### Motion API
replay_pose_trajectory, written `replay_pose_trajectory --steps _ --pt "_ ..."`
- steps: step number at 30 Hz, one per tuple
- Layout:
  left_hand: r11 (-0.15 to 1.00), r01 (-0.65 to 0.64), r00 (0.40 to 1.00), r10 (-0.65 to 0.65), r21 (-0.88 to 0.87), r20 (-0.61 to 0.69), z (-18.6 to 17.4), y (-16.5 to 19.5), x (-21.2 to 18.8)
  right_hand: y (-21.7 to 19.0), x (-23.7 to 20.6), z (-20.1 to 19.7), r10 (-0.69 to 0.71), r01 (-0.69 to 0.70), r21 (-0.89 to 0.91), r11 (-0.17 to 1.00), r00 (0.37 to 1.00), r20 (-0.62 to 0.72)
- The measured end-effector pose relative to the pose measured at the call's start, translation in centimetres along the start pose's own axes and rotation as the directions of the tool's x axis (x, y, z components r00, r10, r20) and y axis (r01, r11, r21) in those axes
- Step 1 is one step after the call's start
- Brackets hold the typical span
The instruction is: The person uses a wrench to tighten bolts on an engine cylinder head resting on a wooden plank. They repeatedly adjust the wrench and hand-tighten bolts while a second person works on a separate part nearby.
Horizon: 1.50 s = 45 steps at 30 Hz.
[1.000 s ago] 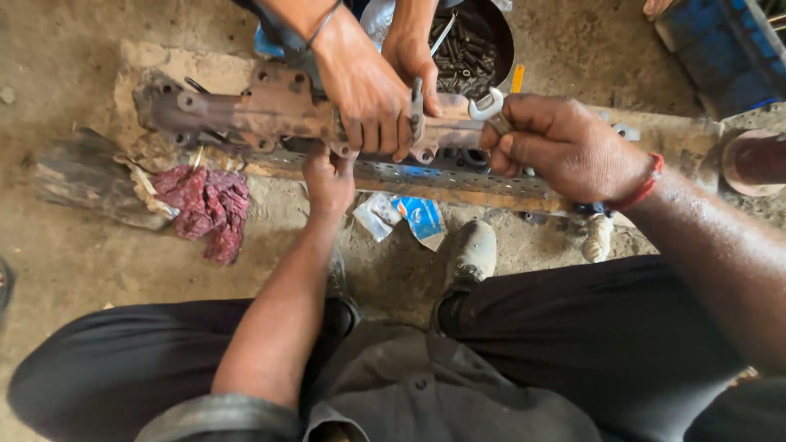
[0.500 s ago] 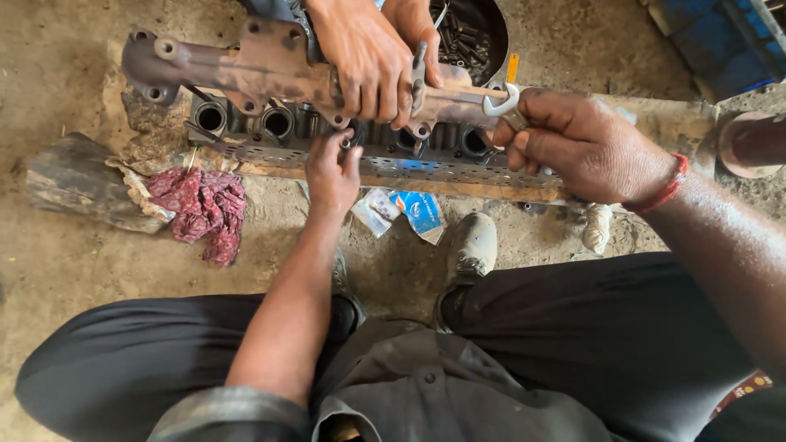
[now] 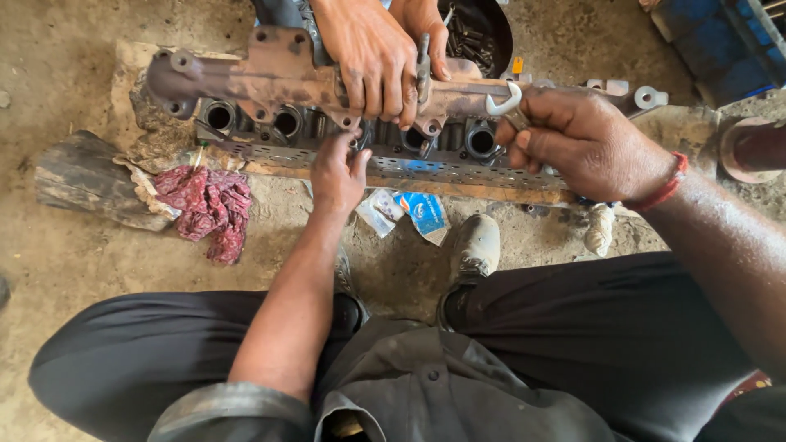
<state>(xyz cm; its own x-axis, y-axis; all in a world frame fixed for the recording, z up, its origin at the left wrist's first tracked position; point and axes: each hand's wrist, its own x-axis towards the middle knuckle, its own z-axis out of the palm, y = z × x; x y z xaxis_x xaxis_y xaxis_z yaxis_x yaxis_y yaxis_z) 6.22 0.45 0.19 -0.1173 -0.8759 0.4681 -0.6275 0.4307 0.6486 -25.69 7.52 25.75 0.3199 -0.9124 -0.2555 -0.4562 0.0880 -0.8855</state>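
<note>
Closest to my camera I see my own dark trousers and grey shirt front, knees spread over the dirt floor, with a worn grey shoe planted between them. Just beyond the shoe lie two crumpled blue-and-white wrappers.

My left hand reaches forward from a rolled grey sleeve, fingers pinched on something small and dark at the near edge of the grey engine block; I cannot tell what that small part is. My right hand, with a red band at the wrist, is clenched around a silver open-ended spanner, whose jaw end sticks up at the rusty manifold.

That rusty brown manifold (the long pipe-like casting with bolt flanges) is lifted and tilted just above the block, its round ports visible beneath it. The block rests on a perforated metal rail and a wooden log. A red rag is bunched on the floor beside the log.

Further off, a co-worker's two hands come in from the top and grip the middle of the manifold, one also holding a slim metal tool. Behind them sits a dark round tub of bolts, and a blue crate is in the far right corner.
</note>
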Motion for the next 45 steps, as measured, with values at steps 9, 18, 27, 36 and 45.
replay_pose_trajectory --steps 9,18,27,36,45 --pt "0.948 0.237 0.964 -0.257 0.214 0.071 0.0 0.1 1.3 0.4 -0.1 -0.5 -0.061 0.061 0.073 0.996 0.998 0.003" --pt "0.886 0.063 0.897 -0.252 0.46 0.362 -2.0 0.9 3.4 0.3 0.1 -0.9 -0.048 0.048 0.023 0.999 0.999 -0.003" --pt "0.83 -0.278 0.808 -0.07 0.483 0.585 -3.8 2.1 5.1 -0.3 -0.6 -1.5 -0.108 0.108 0.015 0.994 0.994 -0.015" --pt "0.871 -0.194 0.908 -0.015 0.451 0.419 -4.1 1.9 4.7 -0.7 -1.1 -1.9 -0.102 0.102 0.005 0.995 0.994 -0.044" --pt "0.874 0.346 0.936 -0.346 -0.341 0.065 0.1 0.3 1.1 -1.6 -0.8 -2.4 -0.099 0.097 -0.062 0.993 0.995 -0.024"
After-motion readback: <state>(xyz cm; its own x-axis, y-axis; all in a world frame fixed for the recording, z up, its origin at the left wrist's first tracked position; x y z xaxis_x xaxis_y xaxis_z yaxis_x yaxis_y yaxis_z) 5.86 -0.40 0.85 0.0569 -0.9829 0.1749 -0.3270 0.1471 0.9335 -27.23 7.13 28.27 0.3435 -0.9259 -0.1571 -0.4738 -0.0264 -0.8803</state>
